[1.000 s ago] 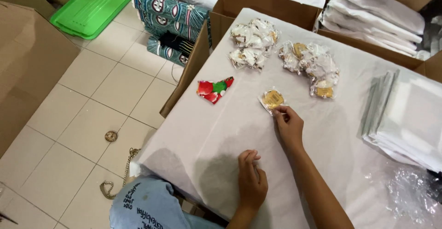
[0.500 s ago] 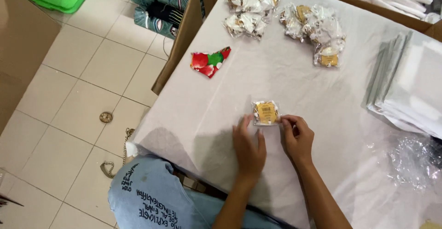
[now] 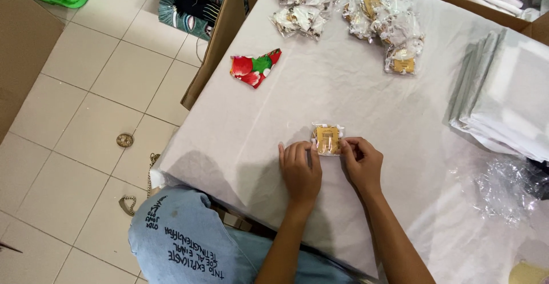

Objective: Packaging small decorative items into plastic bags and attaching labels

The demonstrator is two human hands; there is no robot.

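Item: small clear packet (image 3: pixel 327 140) with a tan square piece inside, lying flat on the white cloth of the desk (image 3: pixel 366 95), near the front edge, directly ahead of me.

Left hand (image 3: pixel 300 170): palm down on the cloth, fingers close together, their tips touching the packet's left edge. Pressing rather than pinching, as far as I can tell.

Right hand (image 3: pixel 361 161): fingers curled narrow, thumb and forefinger nipping the packet's right edge.

Nearby stock: two heaps of similar filled packets (image 3: pixel 302 1) and (image 3: pixel 386 27) at the far side of the desk, well apart from my hands. A folded scrap of red and green printed fabric (image 3: pixel 255 68) toward the left edge. A stack of flat white bags (image 3: pixel 503 90) at the right. Crumpled clear plastic (image 3: pixel 506 190) at the right front. A cardboard box (image 3: pixel 220 32) stands against the desk's left side; tiled floor (image 3: pixel 86 107) beyond.

Risks, as I judge them:
- The film is slick and my grip is only at the rims; a tug from the right could slide the packet out from under my left fingertips.
- Pulling the two edges unevenly could crease or split the film, or skew the piece inside.
- The cloth is loose and wrinkled; leaning on it could drag it toward the front edge, and the packet with it.
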